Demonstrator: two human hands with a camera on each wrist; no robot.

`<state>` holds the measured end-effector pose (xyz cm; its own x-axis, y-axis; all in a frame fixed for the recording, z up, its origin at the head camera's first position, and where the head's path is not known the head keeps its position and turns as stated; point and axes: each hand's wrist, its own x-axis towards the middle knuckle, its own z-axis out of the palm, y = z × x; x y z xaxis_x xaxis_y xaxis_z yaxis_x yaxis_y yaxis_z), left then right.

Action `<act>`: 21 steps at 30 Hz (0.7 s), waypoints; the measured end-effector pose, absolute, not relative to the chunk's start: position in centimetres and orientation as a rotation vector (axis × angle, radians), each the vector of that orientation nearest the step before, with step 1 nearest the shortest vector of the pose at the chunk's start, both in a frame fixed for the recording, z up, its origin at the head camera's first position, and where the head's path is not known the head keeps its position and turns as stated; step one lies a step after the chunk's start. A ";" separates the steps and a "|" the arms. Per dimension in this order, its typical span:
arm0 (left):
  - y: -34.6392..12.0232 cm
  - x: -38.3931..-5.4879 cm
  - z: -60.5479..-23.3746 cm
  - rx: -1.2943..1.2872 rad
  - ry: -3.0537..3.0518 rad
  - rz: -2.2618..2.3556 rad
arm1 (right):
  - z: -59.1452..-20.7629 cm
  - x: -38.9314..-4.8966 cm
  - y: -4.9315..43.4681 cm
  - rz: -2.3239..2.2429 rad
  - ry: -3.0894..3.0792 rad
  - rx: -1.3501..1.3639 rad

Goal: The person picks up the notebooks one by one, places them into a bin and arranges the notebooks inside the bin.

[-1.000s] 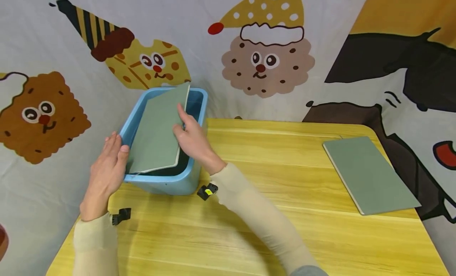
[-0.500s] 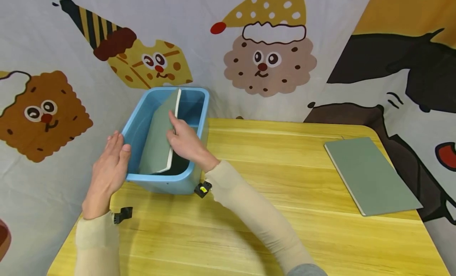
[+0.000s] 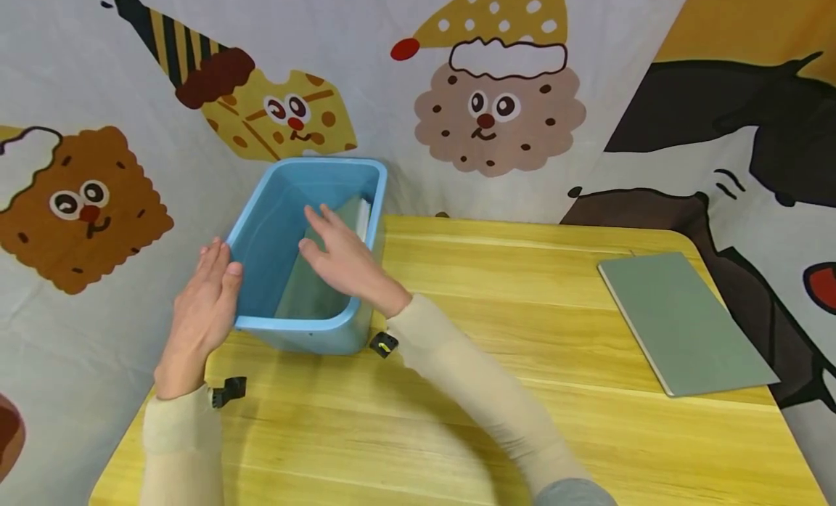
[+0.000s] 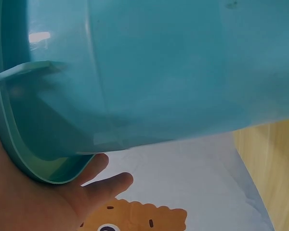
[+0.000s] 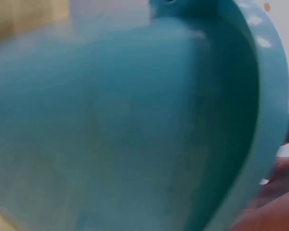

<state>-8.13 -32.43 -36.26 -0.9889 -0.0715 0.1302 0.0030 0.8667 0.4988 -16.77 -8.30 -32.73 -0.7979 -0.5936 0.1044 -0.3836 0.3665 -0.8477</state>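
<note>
Book one (image 3: pixel 310 294) is inside the blue bin (image 3: pixel 287 323), low down and below the rim, its pale edge close to the right wall. Whether it lies flat or leans cannot be told, since a hand covers its middle. The right hand (image 3: pixel 346 259) reaches over the bin's right rim and is directly above this book in the head view, fingers straight and spread, thumb apart, gripping nothing; whether any fingertip touches the cover is unclear. The left hand (image 3: pixel 201 303) is well to the left of the book, with the bin's left wall between them. Its fingers are extended along the outside of that wall, and the left wrist view shows it against the rim; it holds no book.

Book two (image 3: pixel 689 324) lies flat on the wooden table (image 3: pixel 490 295), near the right edge and well apart from both hands. Each cream sleeve (image 3: pixel 183 441) has a small black device (image 3: pixel 384 344) at the cuff. Behind the bin hangs a pale cloth (image 3: pixel 385 107) printed with cartoon biscuits and cheese. The right wrist view is blurred, filled mostly by the bin's outer wall and rim.
</note>
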 end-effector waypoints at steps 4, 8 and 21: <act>-32.2 -8.2 -36.2 0.050 -2.896 -0.781 | -33.1 -16.0 -5.9 -1.412 2.475 -0.913; -32.3 -8.2 -36.1 0.045 -2.901 -0.783 | -33.8 -15.4 -3.1 -1.456 2.525 -0.921; -32.2 -8.4 -36.0 0.065 -2.915 -0.785 | -36.6 -13.4 7.4 -1.337 2.780 -0.847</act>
<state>-8.38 -32.21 -36.04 -0.9917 -0.0727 0.1060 -0.0097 0.8644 0.5027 -13.37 7.42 -36.60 -0.8584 -0.4357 0.2709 -0.4836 0.5112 -0.7105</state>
